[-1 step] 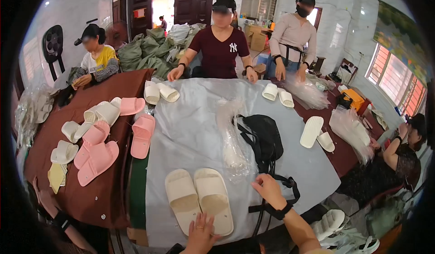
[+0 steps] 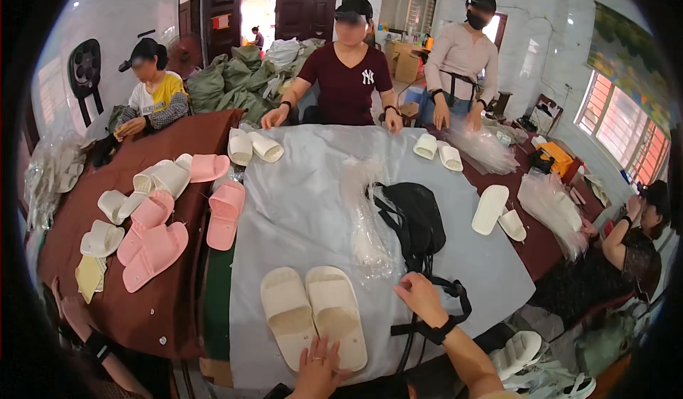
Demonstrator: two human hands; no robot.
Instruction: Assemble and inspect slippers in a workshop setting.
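A pair of cream slippers, the left slipper point(image 2: 284, 299) and the right slipper point(image 2: 334, 299), lies side by side near the front edge of the grey-covered table point(image 2: 284, 207), toes pointing away from me. My left hand point(image 2: 320, 367) rests at their heel ends, fingers spread and touching the soles without gripping. To the right, my right hand point(image 2: 423, 301) hovers over the cloth near the straps of a black backpack point(image 2: 414, 217). Its fingers are loosely bent and somewhat apart, with nothing visible in them. Clear plastic bags point(image 2: 366, 239) lie beyond the slippers, beside the backpack.
On the left, a brown-covered table point(image 2: 171, 321) holds several pink slippers point(image 2: 156, 257) and cream slippers point(image 2: 103, 239). Smaller white slippers point(image 2: 265, 146) sit at the far edge; a white slipper pair point(image 2: 491, 210) lies right. Co-workers point(image 2: 348, 79) are around the tables.
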